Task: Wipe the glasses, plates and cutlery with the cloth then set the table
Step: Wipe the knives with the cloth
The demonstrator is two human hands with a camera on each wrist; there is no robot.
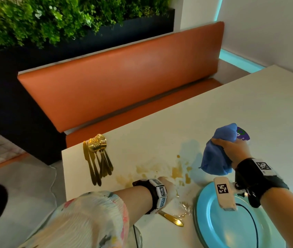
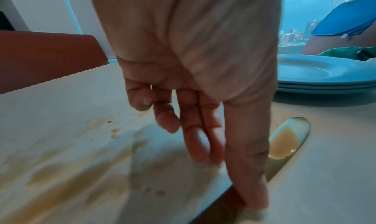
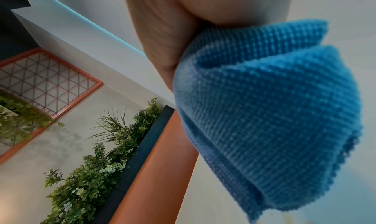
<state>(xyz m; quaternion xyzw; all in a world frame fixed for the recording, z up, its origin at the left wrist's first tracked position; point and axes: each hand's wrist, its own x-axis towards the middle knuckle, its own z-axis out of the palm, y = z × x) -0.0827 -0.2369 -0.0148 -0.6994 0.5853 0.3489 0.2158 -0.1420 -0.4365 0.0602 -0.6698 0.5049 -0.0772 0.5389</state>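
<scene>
Right now the right hand (image 1: pixel 235 151) bunches the blue cloth (image 1: pixel 215 158) in curled fingers above the white table (image 1: pixel 160 126), just beyond the stack of blue plates (image 1: pixel 231 230). The left hand (image 2: pixel 193 90) hangs with loose, straight fingers over a brownish smear, gripping nothing. A lone gold spoon (image 1: pixel 172 218) lies just beside that left wrist, its long axis running diagonally toward the plates. The gold cutlery pile (image 1: pixel 97 158) sits well apart at the left edge, handles toward the person, so I'd judge the left hand nearer to both.
</scene>
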